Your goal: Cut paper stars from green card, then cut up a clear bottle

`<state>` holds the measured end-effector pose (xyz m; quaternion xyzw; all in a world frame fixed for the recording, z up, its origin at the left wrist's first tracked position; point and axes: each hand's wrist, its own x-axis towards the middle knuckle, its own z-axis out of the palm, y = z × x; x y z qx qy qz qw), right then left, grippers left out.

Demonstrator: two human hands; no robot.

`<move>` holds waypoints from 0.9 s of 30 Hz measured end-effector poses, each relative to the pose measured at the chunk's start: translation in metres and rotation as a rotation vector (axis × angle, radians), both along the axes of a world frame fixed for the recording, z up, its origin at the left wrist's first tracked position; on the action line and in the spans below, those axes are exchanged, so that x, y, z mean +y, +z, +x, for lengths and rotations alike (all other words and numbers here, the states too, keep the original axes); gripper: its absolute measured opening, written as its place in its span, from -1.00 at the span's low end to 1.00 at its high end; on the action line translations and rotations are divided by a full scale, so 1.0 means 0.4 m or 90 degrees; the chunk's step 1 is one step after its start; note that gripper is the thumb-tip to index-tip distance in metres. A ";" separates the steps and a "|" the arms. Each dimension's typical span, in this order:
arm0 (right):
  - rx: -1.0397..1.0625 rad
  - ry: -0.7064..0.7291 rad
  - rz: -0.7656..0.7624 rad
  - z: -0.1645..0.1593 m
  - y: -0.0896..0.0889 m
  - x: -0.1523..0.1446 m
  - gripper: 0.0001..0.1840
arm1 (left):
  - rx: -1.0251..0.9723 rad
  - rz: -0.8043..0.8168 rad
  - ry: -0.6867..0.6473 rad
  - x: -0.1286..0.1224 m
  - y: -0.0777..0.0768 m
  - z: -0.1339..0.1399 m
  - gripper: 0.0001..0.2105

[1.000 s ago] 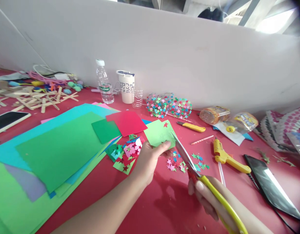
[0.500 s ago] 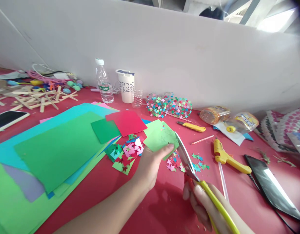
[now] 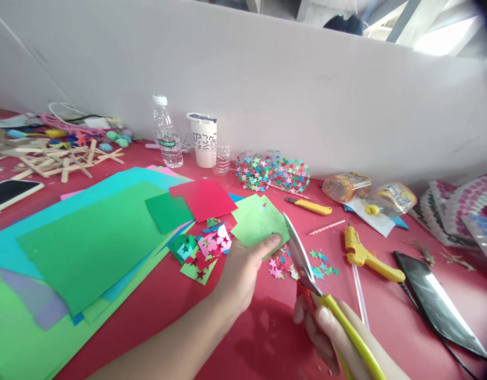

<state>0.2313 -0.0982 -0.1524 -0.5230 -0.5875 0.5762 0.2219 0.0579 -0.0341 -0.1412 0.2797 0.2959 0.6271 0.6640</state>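
Observation:
My left hand (image 3: 243, 269) pinches a light green paper square (image 3: 257, 224), thumb on top, above the table. Faint pencil marks and a small star-shaped cut-out show on the paper. In my right hand (image 3: 326, 327) is a pair of scissors (image 3: 306, 269) with yellow and red handles. Their blades are parted and point away from me, beside the paper's right edge. Small paper stars (image 3: 285, 264) lie beneath the paper and blades, with more to the right. Paper scraps with star-shaped holes (image 3: 203, 248) are heaped left of my left hand.
Coloured paper sheets (image 3: 104, 243) cover the left side. At the back stand a water bottle (image 3: 166, 134), a cup (image 3: 203, 140) and star-covered clear plastic (image 3: 273, 171). To the right lie a yellow utility knife (image 3: 310, 205), a glue gun (image 3: 370, 256) and a dark glossy device (image 3: 437, 301).
The view has shifted very slightly. The scissors' handles have spread a little apart, while my left hand keeps the same hold on the green paper.

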 end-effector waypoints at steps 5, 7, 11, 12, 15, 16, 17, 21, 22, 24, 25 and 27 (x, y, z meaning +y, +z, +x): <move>0.054 -0.011 -0.007 -0.011 -0.001 0.004 -0.37 | 0.000 -0.007 -0.003 -0.001 -0.005 0.001 -0.79; 0.061 -0.038 -0.041 -0.012 -0.003 0.003 -0.38 | 0.001 -0.013 -0.002 -0.001 -0.005 0.002 -0.80; 0.021 -0.116 -0.110 -0.008 -0.013 -0.001 -0.38 | 0.010 -0.039 0.000 -0.001 -0.001 0.002 -0.86; 0.009 -0.126 -0.113 -0.007 -0.015 -0.002 -0.38 | 0.014 -0.043 0.002 -0.001 0.000 0.001 -0.88; -0.026 -0.143 -0.120 -0.006 -0.015 -0.003 -0.36 | 0.020 -0.049 0.009 -0.002 0.004 -0.001 -0.92; -0.036 -0.145 -0.120 -0.006 -0.013 -0.003 -0.35 | 0.020 -0.049 0.009 -0.002 0.004 -0.001 -0.92; -0.043 -0.147 -0.119 -0.008 -0.009 -0.003 -0.35 | 0.019 -0.048 0.009 -0.003 0.004 -0.002 -0.92; -0.035 -0.123 -0.084 -0.018 0.011 0.002 -0.33 | 0.023 -0.043 0.012 -0.001 0.000 -0.001 -0.92; -0.031 -0.113 -0.076 -0.020 0.015 0.005 -0.32 | 0.025 -0.043 0.013 0.000 -0.001 -0.001 -0.91; -0.033 -0.098 -0.065 -0.023 0.023 0.010 -0.31 | 0.031 -0.043 0.011 0.003 -0.002 -0.001 -0.89; -0.038 -0.093 -0.061 -0.023 0.025 0.012 -0.31 | 0.035 -0.042 0.011 0.004 -0.003 -0.002 -0.88; -0.056 -0.091 -0.049 -0.021 0.028 0.017 -0.32 | 0.048 -0.040 0.016 0.007 -0.005 -0.006 -0.87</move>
